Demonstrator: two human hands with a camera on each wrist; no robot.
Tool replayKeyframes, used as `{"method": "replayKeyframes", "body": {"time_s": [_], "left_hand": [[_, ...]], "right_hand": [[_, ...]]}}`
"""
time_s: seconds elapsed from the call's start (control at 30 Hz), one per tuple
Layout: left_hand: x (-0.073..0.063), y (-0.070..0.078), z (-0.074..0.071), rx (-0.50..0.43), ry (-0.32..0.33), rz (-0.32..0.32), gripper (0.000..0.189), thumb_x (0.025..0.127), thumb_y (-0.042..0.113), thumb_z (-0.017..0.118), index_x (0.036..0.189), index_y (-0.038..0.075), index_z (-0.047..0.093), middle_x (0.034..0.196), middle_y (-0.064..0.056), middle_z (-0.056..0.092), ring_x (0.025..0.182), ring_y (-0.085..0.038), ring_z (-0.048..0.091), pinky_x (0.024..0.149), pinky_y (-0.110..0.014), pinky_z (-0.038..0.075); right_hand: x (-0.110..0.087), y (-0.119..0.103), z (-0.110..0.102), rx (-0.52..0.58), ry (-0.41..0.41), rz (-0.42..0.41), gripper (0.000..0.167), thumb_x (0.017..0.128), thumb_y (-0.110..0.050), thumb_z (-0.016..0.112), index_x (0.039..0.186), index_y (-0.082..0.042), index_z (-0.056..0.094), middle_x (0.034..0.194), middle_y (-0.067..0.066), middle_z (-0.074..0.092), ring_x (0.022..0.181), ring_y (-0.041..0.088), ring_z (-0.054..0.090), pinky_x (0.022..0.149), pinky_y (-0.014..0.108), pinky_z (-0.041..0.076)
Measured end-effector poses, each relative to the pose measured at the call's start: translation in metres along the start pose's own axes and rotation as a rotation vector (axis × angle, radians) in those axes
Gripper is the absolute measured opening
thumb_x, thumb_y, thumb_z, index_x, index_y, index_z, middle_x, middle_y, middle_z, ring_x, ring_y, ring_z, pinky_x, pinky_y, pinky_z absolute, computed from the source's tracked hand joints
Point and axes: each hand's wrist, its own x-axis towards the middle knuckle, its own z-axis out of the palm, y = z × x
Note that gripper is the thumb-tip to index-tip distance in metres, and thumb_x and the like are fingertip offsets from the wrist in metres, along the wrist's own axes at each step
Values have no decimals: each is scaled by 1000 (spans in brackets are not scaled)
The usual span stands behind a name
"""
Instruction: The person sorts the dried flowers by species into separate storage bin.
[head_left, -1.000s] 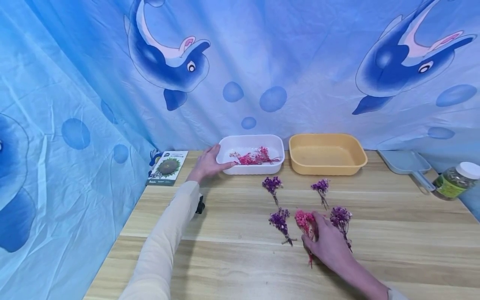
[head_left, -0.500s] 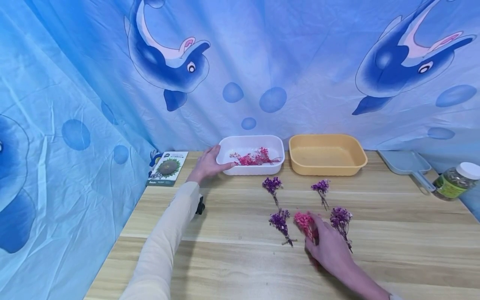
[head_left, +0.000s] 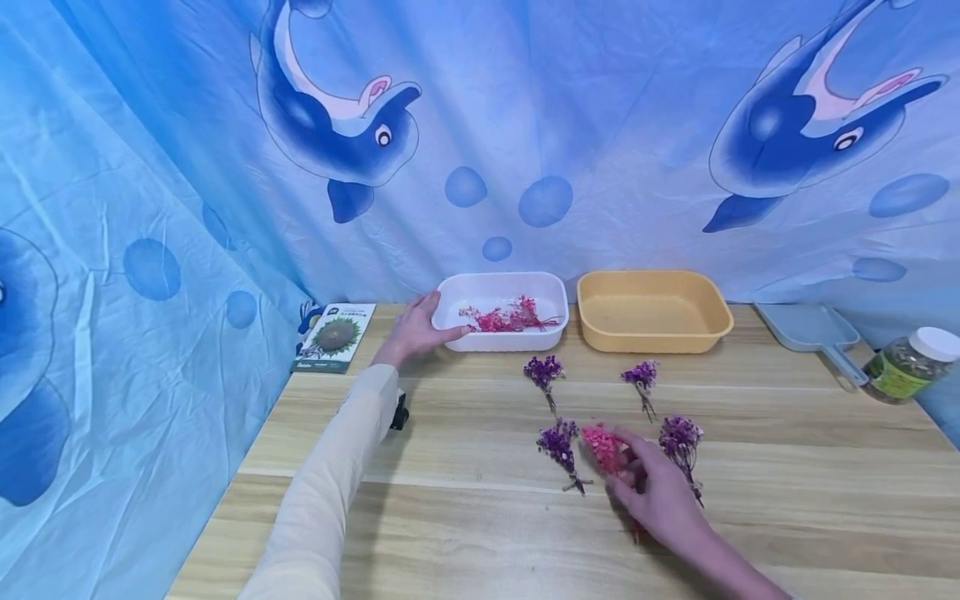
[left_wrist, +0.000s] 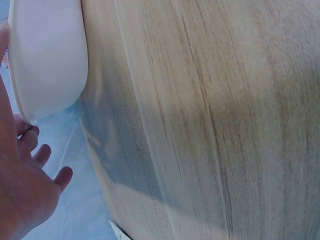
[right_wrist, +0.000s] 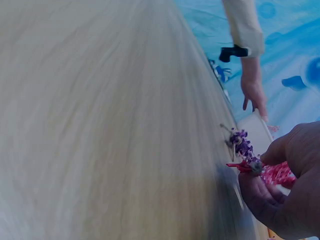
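My right hand (head_left: 660, 496) pinches a small bunch of pink dried flowers (head_left: 602, 446) over the table. In the right wrist view, thumb and fingers close on its tied stems, and the pink blossoms (right_wrist: 276, 174) are partly hidden by the hand. My left hand (head_left: 416, 332) holds the left end of a white plastic tub (head_left: 510, 342), thumb at the front rim and fingers at the side. Inside that tub lie pink dried flowers (head_left: 498, 319). Purple dried flower bunches stay near my right hand: one left of it (head_left: 558, 442), one right of it (head_left: 681, 437).
Two more purple bunches lie behind, one at left (head_left: 543, 371) and one at right (head_left: 641, 375). A yellow tub (head_left: 652, 342) stands beside the white one. Farther right are a grey-blue dustpan (head_left: 810, 325) and a lidded jar (head_left: 903, 371). A sunflower seed packet (head_left: 335, 336) lies at left.
My right hand has drawn the pink bunch slightly left, toward the purple bunch beside it, and its stems have become mostly covered by the fingers. The left hand has kept its place on the tub.
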Motion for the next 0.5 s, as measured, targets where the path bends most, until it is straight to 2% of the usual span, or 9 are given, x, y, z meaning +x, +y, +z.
{"method": "replayKeyframes", "body": {"time_s": [0.13,0.2,0.33,0.5], "left_hand": [[0,1,0,-9,7,2,108,83,64,69,160,8,19,164,-14,21,149,-36,15,116,-62,14],[0,1,0,-6,6,3,109,82,66,69,160,9,19,164,-14,21,149,-36,15,116,-63,15],[1,-2,0,8,2,5,109,82,66,68,161,9,18,164,-13,21,149,-36,15,116,-62,15],[2,-2,1,6,5,5,109,82,65,69,161,9,18,164,-13,21,149,-37,15,116,-63,16]], "right_hand": [[1,-3,-5,209,-59,22,72,72,15,78,138,0,54,97,6,62,73,8,60,59,24,57],[3,-5,-8,278,-77,30,71,74,15,76,139,0,52,99,9,61,74,10,61,57,26,57],[8,-8,-14,340,-89,11,70,77,16,74,141,2,49,102,14,60,75,12,62,57,27,58],[18,-10,-25,360,-96,3,72,75,19,73,140,0,50,105,15,58,76,14,63,58,28,58]]}}
